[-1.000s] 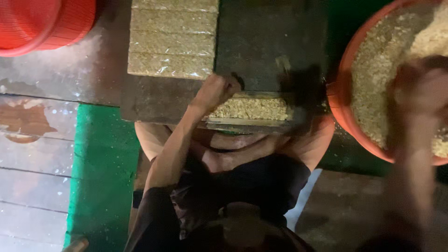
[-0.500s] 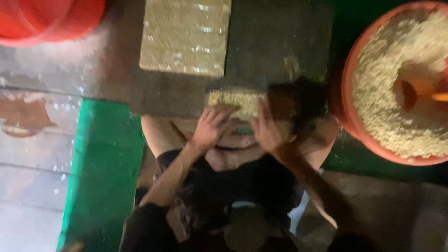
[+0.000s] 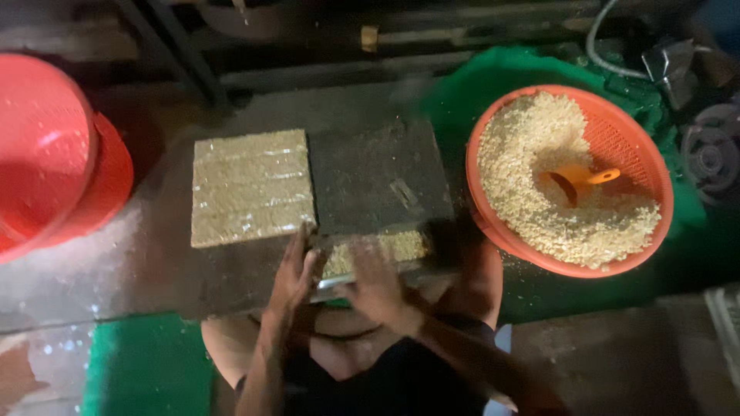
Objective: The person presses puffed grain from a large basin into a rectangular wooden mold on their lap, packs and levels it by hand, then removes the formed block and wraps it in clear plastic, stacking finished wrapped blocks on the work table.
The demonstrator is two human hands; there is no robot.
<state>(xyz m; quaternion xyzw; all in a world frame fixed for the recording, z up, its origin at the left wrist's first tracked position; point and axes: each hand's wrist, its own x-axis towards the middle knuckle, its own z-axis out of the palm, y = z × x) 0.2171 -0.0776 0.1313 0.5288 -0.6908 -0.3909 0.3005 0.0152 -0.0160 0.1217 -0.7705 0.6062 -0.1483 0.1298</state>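
A small packet of grain (image 3: 378, 250) at the near edge of the dark board (image 3: 370, 177) is pressed flat under both hands — left hand (image 3: 293, 273) and right hand (image 3: 378, 289) spread, palms down — beside a finished slab (image 3: 250, 185), so squaring its edges seems due.

**Around the dark work board**

A round orange mesh basket (image 3: 644, 146) sits at the right on green sheeting (image 3: 501, 85), heaped with pale loose grain (image 3: 532, 185); a small orange plastic scoop (image 3: 582, 179) lies in it. Stacked red plastic baskets (image 3: 54, 162) stand at the left. A grey hose (image 3: 605, 38) curls at the top right.
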